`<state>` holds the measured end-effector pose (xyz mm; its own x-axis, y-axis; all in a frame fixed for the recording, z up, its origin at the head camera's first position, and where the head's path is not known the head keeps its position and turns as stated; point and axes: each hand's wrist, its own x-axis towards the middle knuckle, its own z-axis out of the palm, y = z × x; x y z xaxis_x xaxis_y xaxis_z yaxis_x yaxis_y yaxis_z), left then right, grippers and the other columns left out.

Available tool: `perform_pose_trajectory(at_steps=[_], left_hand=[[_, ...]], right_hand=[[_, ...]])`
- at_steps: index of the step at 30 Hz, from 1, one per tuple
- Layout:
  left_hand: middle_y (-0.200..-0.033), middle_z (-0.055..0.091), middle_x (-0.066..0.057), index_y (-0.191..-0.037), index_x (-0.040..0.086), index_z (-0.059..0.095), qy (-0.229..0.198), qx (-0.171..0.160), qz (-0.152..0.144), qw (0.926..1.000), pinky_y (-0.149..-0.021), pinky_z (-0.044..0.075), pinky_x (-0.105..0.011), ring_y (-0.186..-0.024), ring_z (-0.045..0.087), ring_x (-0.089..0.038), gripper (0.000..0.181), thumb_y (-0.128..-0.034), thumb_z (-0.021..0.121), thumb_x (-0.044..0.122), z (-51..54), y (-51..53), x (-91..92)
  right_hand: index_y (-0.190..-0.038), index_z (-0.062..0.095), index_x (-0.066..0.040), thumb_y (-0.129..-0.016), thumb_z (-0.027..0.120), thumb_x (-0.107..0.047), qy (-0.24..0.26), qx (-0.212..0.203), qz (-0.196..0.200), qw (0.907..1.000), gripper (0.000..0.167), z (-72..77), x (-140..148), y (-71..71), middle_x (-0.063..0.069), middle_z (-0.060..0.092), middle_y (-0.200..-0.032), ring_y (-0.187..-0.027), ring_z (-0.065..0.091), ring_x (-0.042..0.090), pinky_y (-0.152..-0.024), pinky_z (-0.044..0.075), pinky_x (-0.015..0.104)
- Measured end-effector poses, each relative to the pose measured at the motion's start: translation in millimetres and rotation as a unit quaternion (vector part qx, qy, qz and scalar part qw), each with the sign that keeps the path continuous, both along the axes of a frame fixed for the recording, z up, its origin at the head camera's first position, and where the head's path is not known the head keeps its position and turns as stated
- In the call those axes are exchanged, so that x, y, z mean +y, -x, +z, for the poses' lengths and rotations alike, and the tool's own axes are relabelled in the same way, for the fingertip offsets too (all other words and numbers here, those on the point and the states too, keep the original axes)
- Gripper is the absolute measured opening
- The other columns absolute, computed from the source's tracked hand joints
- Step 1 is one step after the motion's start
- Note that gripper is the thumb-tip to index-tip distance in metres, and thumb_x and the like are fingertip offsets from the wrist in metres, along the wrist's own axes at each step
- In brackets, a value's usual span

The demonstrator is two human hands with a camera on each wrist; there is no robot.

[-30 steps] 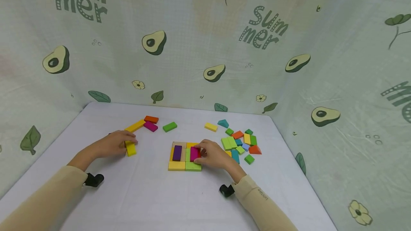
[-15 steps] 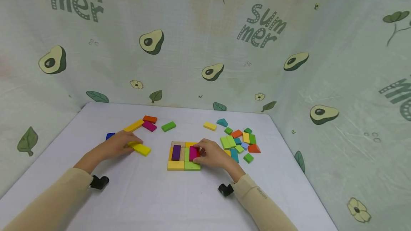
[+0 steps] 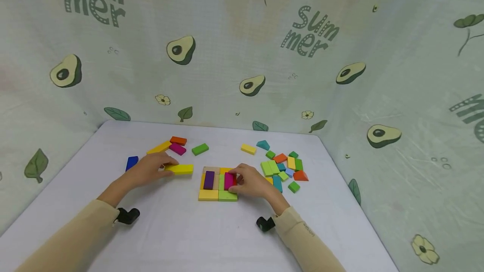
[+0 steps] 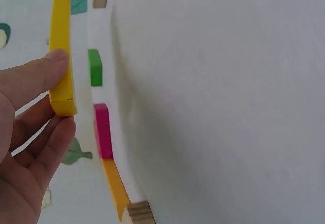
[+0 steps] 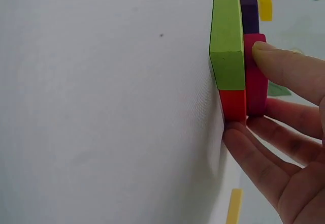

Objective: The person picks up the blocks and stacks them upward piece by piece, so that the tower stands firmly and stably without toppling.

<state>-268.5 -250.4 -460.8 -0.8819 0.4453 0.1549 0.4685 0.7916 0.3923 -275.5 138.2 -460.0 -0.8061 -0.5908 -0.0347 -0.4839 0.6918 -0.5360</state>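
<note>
Best to hold yellow block (image 3: pixel 183 169) level, just left of block base (image 3: pixel 208 195) and clamped in fingers of left hand (image 3: pixel 151 168), while steadying magenta block (image 3: pixel 228 181) atop base, pinched lightly in fingers of right hand (image 3: pixel 251 181)

Screened-off play space, avocado-print cloth (image 3: pixel 215 16), white-topped table (image 3: pixel 181 238)

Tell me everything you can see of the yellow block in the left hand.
The yellow block is a plain, straight-edged bar, evenly coloured, apparently painted wood, with no visible damage. The left hand grips it toward one end, the thumb covering part of one face. In the head view it lies roughly crosswise, its free end pointing right, toward the block layout but apart from it. The left wrist view shows it held off the table.
</note>
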Motion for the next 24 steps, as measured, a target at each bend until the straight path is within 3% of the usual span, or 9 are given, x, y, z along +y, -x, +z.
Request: perform_pose_trajectory(at_steps=[5,13,20,24], left_hand=[[-0.117,0.075,0.000,-0.127,0.016,0.076,-0.022,0.014,-0.017,0.9995,-0.092,0.062,-0.042,-0.104,0.067,-0.020,0.034,-0.0940,0.083,0.020,4.5,0.5,31.4],[-0.111,0.073,0.007,-0.127,0.019,0.077,-0.023,-0.003,-0.031,0.9993,-0.086,0.059,-0.028,-0.094,0.061,-0.010,0.033,-0.0947,0.083,0.024,2.8,4.3,80.1],[-0.108,0.073,0.007,-0.125,0.017,0.078,-0.028,-0.005,-0.038,0.9989,-0.085,0.058,-0.027,-0.092,0.060,-0.009,0.031,-0.0951,0.083,0.025,-0.3,11.1,105.6],[-0.107,0.073,0.007,-0.124,0.018,0.079,-0.027,-0.019,-0.027,0.9991,-0.089,0.058,-0.030,-0.093,0.060,-0.009,0.030,-0.0953,0.083,0.026,-2.3,12.6,114.4]], right_hand=[[-0.144,0.065,-0.013,-0.094,0.083,-0.036,0.003,0.003,-0.011,0.9999,0.057,-3.9,1.3,-0.3,-0.001,0.063,-0.124,-0.102,0.060,0.015,-0.088,0.057,0.025],[-0.151,0.060,-0.014,-0.095,0.083,-0.037,0.018,0.002,-0.015,0.9997,0.065,-7.7,1.7,-2.8,-0.002,0.064,-0.124,-0.104,0.061,0.016,-0.088,0.057,0.024],[-0.159,0.048,-0.018,-0.096,0.082,-0.035,0.037,-0.004,-0.006,0.9993,0.074,-8.1,2.8,-2.6,0.000,0.064,-0.135,-0.107,0.063,0.015,-0.092,0.059,0.027],[-0.159,0.048,-0.017,-0.096,0.082,-0.033,0.039,-0.009,0.007,0.9992,0.074,-6.4,3.8,-1.9,0.001,0.063,-0.137,-0.108,0.064,0.017,-0.094,0.060,0.029]])
